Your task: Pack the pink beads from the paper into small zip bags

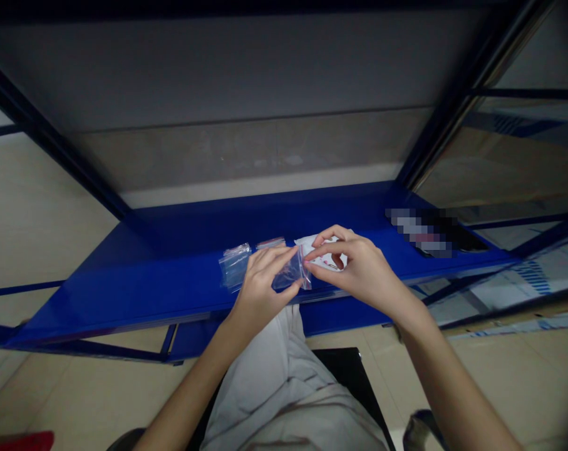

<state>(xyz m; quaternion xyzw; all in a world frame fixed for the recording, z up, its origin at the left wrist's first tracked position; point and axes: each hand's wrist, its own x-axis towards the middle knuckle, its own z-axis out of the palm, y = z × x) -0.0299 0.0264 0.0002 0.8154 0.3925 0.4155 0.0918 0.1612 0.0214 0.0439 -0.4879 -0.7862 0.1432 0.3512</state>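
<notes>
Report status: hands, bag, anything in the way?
Left hand holding clear bag. Right hand at bag's edge. White packet partly behind right hand; nothing visibly blocking bag.

Bare left arm (196, 376) extends from seven o'clock, left hand (265, 275) palm down; right arm (446, 363) from five, right hand (366, 269) pinching.

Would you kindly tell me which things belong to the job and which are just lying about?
Apparently in use:
clear bag, between left hand and right hand
bag pile to its left
printed white item

Likely just lying about:
dark pixelated item, far right
red object, lower left
</notes>
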